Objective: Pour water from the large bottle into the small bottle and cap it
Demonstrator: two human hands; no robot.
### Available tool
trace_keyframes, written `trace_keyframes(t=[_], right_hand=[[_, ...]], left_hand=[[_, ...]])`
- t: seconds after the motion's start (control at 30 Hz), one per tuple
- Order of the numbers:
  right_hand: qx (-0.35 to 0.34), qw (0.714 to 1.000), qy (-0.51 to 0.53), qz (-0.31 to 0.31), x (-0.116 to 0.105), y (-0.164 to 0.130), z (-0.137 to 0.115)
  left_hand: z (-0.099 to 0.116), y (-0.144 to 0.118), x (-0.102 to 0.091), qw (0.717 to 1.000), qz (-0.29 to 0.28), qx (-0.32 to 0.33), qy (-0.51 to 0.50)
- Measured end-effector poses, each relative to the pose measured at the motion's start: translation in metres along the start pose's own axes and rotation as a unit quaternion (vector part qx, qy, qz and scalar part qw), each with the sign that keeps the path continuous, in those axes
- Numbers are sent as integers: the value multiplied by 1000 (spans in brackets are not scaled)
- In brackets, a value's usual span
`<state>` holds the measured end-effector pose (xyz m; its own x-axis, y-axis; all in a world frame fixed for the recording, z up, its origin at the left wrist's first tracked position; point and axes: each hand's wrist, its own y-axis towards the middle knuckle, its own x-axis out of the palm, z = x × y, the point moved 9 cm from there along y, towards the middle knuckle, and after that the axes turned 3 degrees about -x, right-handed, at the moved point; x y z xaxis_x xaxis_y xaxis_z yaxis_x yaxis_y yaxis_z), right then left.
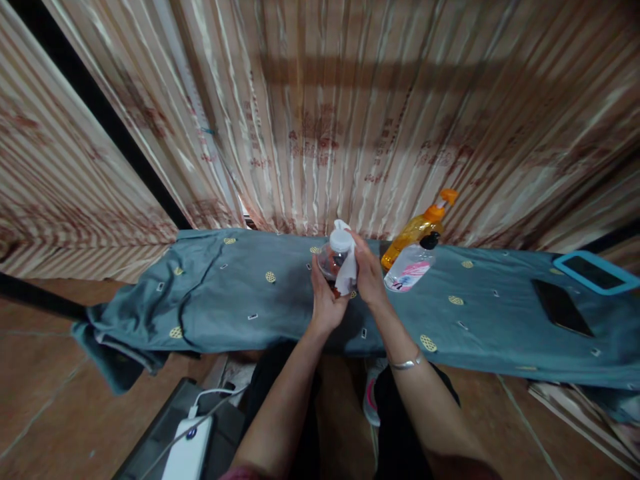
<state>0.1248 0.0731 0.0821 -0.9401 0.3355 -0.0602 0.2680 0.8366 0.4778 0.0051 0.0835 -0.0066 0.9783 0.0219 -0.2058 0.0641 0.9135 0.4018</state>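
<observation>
We can read no text here. The curtain (320, 140) carries reddish printed marks, perhaps characters, and the clear bottle (407, 270) a pink label, both too blurred.

Clear glossy plastic jar (331, 261), white matt cap; white cloth or tissue (347, 272) against it, which one unclear. Orange translucent plastic bottle (413, 231), centre right. Matt blue-grey woven bedsheet (240, 293). Glossy black phone (561, 307), right edge.

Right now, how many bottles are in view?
3: a white-capped bottle in the left hand, an orange bottle and a clear black-capped bottle lying beside it. None appears hidden.
</observation>
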Motion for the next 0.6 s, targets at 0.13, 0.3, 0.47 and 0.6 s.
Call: trace_keyframes(t=[0.13, 0.3, 0.47, 0.6], right_hand=[[70, 998, 1, 0, -4, -1, 47], [68, 997, -26, 7, -8, -9, 37], [0, 997, -69, 31, -7, -16, -6], [62, 997, -40, 17, -2, -14, 30]], left_hand=[[-1, 8, -5, 1000, 6, 14, 9], [8, 18, -10, 998, 11, 9, 63], [25, 16, -14, 998, 18, 48, 43], [17, 14, -17, 999, 16, 29, 34]])
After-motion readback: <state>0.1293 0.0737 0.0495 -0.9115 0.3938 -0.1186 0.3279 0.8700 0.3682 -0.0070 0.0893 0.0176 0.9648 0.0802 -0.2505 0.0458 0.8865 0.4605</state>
